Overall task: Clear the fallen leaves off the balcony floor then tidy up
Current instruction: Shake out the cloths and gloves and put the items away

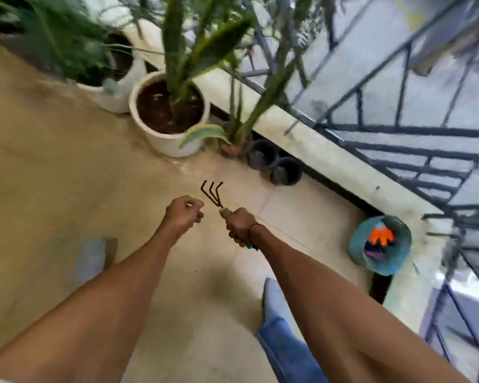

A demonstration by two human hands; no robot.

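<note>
My right hand (239,225) grips the green handle of a small hand rake (213,193), whose three dark prongs point up and away over the beige balcony floor (67,175). Just left of it, my left hand (183,214) is curled into a fist; something small and pale shows at its fingertips, too blurred to name. A blue bucket (356,241) holding orange and dark scraps stands at the right by the parapet. I see no loose leaves on the floor around my hands.
White pots with green plants (161,134) line the parapet ahead, and small dark pots (285,172) sit beside them. A dark metal railing (398,128) runs along the ledge on the right. My foot and jeans leg (277,308) are below the right arm.
</note>
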